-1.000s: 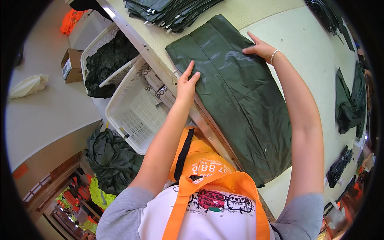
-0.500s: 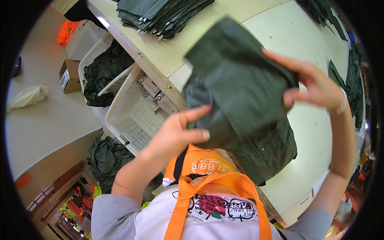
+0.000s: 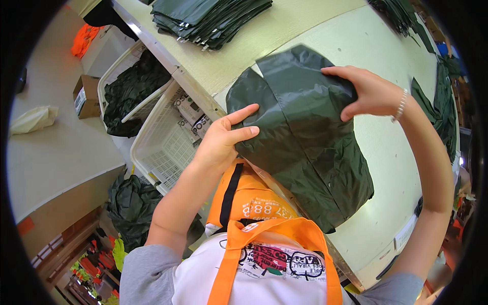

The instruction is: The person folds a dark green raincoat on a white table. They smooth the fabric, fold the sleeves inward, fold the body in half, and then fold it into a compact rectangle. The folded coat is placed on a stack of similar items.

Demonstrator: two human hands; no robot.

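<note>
A folded dark green garment of shiny coated fabric lies at the table's near edge, with a seam running down its middle and a small snap low on it. My left hand grips its left edge, thumb and index finger on top and the other fingers hidden. Along the upper right edge, my right hand holds the cloth between its thumb and fingers. The garment's upper part has two flaps with a gap between them.
A stack of folded dark green garments sits at the far side of the pale table. Left of the table stand a white plastic basket with small boxes and another basket with dark cloth. More green cloth lies at right.
The garment has come down from above the table and now lies flatter. Its raised upper part has been lowered, and my right hand has shifted left with it.
</note>
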